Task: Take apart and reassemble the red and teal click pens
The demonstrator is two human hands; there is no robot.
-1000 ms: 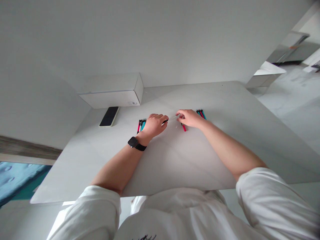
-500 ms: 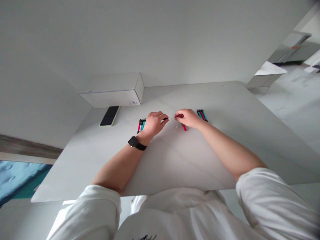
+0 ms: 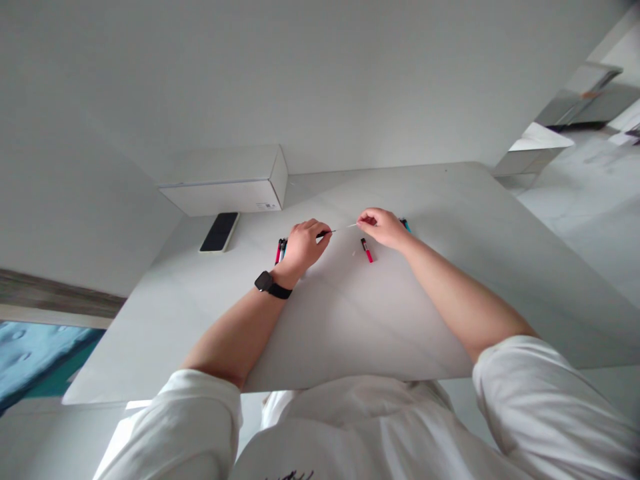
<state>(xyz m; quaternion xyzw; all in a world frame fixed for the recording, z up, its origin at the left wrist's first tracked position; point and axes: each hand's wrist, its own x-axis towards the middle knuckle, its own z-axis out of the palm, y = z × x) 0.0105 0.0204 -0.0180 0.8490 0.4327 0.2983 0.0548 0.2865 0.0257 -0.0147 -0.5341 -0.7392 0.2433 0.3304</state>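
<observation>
My left hand (image 3: 306,243) is closed in a pinch on a slim black pen part (image 3: 324,233) whose narrow end points right. Facing it, my right hand (image 3: 381,225) pinches a thin, pale pen refill (image 3: 352,225) that reaches toward the black part. Whether the two pieces touch is too fine to tell. Below my right fingers, a short red pen piece with a black end (image 3: 367,251) lies on the table. Several red, white and black pens (image 3: 280,251) lie partly hidden behind my left hand. More pens (image 3: 405,225) show just past my right wrist.
The white table (image 3: 350,320) stands against a wall. A white box (image 3: 225,193) sits at its back left, with a phone (image 3: 219,232) in front of it. A tiny clear piece (image 3: 354,253) lies beside the red pen piece.
My right hand has moved up and slightly right, and more of the thin refill shows between my hands. The red piece on the table is now uncovered. My left hand has shifted slightly left.
</observation>
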